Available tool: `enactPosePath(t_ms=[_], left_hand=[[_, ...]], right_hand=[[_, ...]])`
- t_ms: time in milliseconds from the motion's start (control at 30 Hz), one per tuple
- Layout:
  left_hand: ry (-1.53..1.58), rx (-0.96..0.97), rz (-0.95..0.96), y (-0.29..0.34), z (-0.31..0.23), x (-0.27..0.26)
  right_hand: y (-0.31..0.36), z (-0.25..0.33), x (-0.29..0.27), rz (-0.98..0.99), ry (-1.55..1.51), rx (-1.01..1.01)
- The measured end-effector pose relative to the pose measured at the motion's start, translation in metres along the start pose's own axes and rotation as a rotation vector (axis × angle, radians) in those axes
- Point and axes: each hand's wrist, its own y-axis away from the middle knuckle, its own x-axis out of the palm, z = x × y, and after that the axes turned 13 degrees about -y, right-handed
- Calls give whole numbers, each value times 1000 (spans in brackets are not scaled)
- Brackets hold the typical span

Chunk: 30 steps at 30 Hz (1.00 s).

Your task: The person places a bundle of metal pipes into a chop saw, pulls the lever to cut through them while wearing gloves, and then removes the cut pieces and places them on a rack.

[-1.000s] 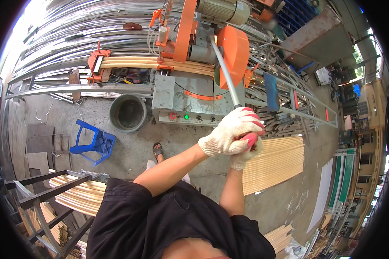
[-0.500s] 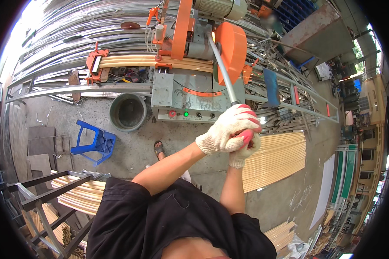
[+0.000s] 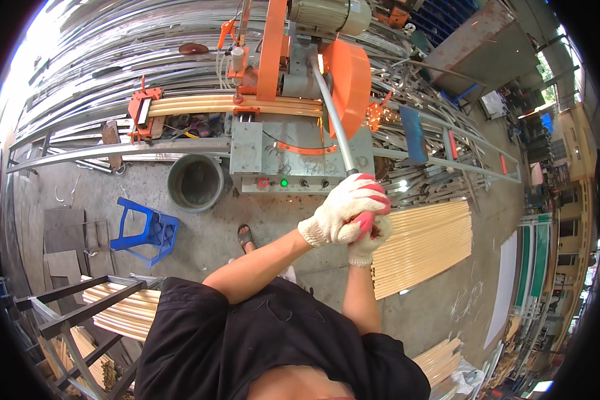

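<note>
Head view: gloved left hand (image 3: pixel 347 210) grips the saw lever (image 3: pixel 335 123); gloved right hand (image 3: pixel 369 248) clasps its end. Sparks (image 3: pixel 377 117) show beside the orange guard (image 3: pixel 351 87).

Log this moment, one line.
left gloved hand: closed on saw lever; right gloved hand: against left, grip partly hidden; sparks: beside orange blade guard; cream tubes: left of guard; green lamp: lit

Bright glare whitens the metal bars (image 3: pixel 140 37) at upper left; fisheye distortion bends the dark-rimmed edges.
</note>
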Motion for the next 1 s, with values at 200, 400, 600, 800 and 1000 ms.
enactPosePath(t_ms=[200,400,600,800,1000], left_hand=[[25,-18,8,4,-4,-1],[53,-12,50,23,6,-4],[43,-189,291,-32,-5,-21],[-223,47,233,-166,32,-30],[111,-58,135,-298,68,-89]], right_hand=[[2,12,-2,38,-12,40],[-2,20,-10,152,-34,120],[-68,36,-36,-6,-916,221],[-151,-118,-106,-177,-360,618],[-130,-352,-114,549,441,821]])
